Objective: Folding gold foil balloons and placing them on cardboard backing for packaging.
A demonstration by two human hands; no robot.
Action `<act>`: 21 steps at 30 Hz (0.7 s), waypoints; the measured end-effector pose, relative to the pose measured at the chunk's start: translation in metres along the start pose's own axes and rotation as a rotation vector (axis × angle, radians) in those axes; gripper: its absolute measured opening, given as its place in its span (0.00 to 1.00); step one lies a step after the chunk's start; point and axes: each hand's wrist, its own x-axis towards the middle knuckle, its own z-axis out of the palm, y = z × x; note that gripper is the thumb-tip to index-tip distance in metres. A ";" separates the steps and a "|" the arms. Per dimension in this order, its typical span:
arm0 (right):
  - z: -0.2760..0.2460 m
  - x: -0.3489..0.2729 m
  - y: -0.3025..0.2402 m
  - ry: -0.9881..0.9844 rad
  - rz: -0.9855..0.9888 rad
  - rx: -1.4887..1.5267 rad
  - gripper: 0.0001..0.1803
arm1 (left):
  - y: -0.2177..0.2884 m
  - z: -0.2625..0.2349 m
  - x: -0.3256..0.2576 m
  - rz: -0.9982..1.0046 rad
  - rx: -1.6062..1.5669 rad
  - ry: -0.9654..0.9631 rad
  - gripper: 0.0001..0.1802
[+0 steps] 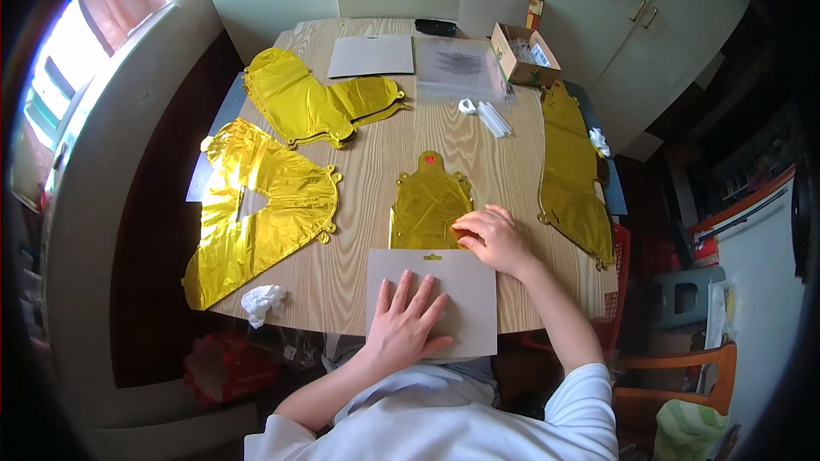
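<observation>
My left hand [407, 316] lies flat with spread fingers on a light grey card [472, 324] that has a hanging slot near its far edge. The card rests at the table's near edge and overlaps the near end of a flat gold foil balloon [430, 205], which carries a red spot on its far tab. With its fingers bent together, my right hand [494, 239] grips the right edge of that balloon just beyond the card; the fingertips are partly hidden.
Other flat gold foil balloons lie at the far left [295, 107], near left [295, 196] and right [571, 175]. Farther back are a stack of grey cards [371, 56], clear bags [457, 72], white straws [494, 119], a tape roll [466, 107] and a cardboard box [536, 77]. Crumpled tissue [263, 303] sits near left.
</observation>
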 end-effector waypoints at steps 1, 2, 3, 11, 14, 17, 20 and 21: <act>-0.001 0.001 0.000 -0.002 0.001 0.008 0.11 | -0.002 0.002 0.003 -0.006 -0.004 -0.001 0.36; 0.000 0.001 0.001 0.000 0.003 0.017 0.10 | -0.003 0.004 0.006 -0.013 -0.007 -0.001 0.36; 0.000 0.002 0.003 0.003 0.005 0.027 0.10 | -0.003 0.004 0.008 -0.019 -0.003 0.000 0.36; 0.002 0.006 0.007 0.037 0.116 0.276 0.11 | 0.000 0.000 0.020 -0.057 0.012 -0.006 0.34; 0.002 0.012 0.006 0.093 0.241 0.312 0.16 | 0.002 -0.003 0.022 -0.073 -0.012 -0.007 0.35; 0.004 0.018 0.013 0.115 0.334 0.384 0.24 | 0.002 -0.007 0.024 -0.073 -0.004 -0.045 0.35; 0.006 0.027 0.020 0.087 0.398 0.515 0.31 | 0.000 -0.004 0.024 -0.077 0.043 -0.093 0.36; 0.005 0.030 0.021 0.061 0.412 0.493 0.33 | 0.000 -0.004 0.025 -0.082 0.027 -0.086 0.36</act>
